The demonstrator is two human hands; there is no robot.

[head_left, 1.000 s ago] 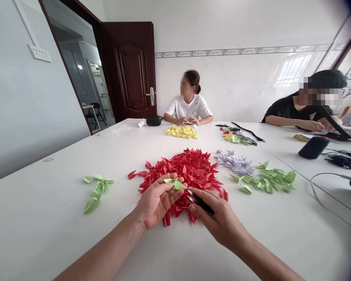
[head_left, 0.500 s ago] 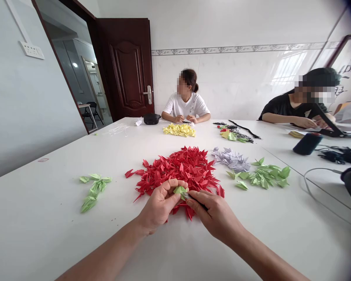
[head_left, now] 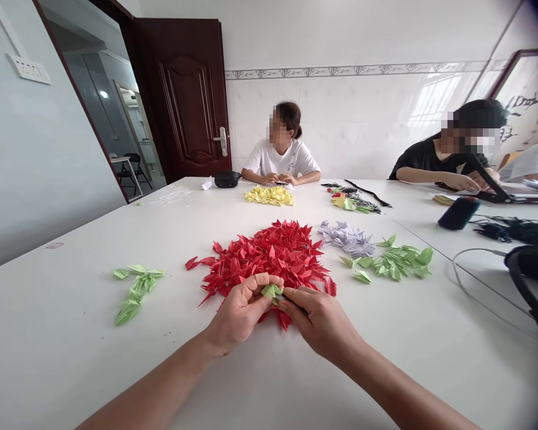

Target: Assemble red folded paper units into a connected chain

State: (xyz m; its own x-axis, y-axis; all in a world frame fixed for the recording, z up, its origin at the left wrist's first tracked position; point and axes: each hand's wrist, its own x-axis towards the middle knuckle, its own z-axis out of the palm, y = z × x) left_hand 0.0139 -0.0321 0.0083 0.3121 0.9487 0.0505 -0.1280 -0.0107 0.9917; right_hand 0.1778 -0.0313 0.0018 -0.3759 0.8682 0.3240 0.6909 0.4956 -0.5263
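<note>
Between the thumb and fingers of my left hand (head_left: 242, 310) is a small light-green folded paper crane (head_left: 271, 291). My right hand (head_left: 320, 313) is closed around a slim dark tool with a greyish tip (head_left: 281, 297), which meets the green paper; most of the tool is hidden in the fingers. Both hands are held over the near edge of a heap of red paper cranes (head_left: 269, 254). Off to the left lies a small group of green folded cranes (head_left: 137, 292). More green cranes (head_left: 399, 263) lie to the right, beside a pile of pale lilac ones (head_left: 347, 239).
Across the white table (head_left: 72, 310) sits a person in a white shirt (head_left: 281, 158), behind a yellow paper pile (head_left: 269, 195). At the right, a person in black (head_left: 424, 158) works near a dark thread spool (head_left: 458, 213). Black headphones (head_left: 524, 286) with a cable lie at the right edge.
The view has shifted slightly, so everything sits a little further left. Both hands keep their hold on the green crane and the tool, almost unmoved.
</note>
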